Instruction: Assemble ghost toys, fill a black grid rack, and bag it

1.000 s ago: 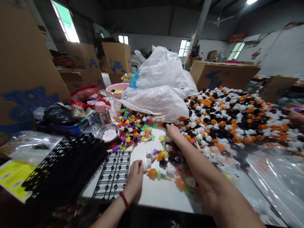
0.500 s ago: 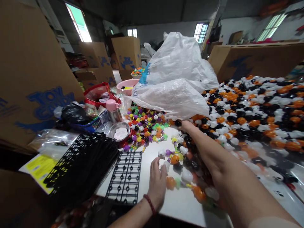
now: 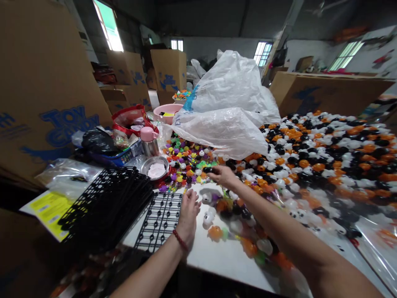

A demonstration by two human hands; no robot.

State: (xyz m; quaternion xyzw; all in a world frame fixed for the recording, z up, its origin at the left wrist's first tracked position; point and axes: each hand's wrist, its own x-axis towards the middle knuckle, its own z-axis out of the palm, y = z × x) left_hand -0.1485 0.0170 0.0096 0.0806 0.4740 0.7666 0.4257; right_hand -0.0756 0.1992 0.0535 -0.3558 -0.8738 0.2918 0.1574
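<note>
Where the white desk [image 3: 203, 254] comes closest, a rounded orange piece with a green end [image 3: 215, 233] lies on it, and just beyond sits a glossy white piece with dark markings [image 3: 209, 216]. To the left of these, the left hand [image 3: 187, 210], a dark red beaded bracelet [image 3: 180, 240] at its wrist, is loosely bent with its fingers parted; it is alongside the right edge of a flat black plastic grid [image 3: 160, 221], and whether they touch I cannot tell. Left of that grid leans a heap of more black plastic grids [image 3: 107, 207], with a yellow-and-white printed sheet [image 3: 51, 213] beside it. Farther in, the right hand [image 3: 225, 176] pinches a small shiny black piece [image 3: 207, 169] at its fingertips, above the near side of a spread of small multicoloured plastic pieces [image 3: 187, 159]. Left of the spread stands a round steel bowl [image 3: 143, 167] holding something pale, and behind the bowl a steel flask with a pink lid [image 3: 150, 145]. To the right stretches a large pile of orange, black and white pieces [image 3: 319, 159]. Beyond the spread rises a crumpled white plastic sack [image 3: 231, 120], with brown cardboard boxes [image 3: 169, 72] farther back
</note>
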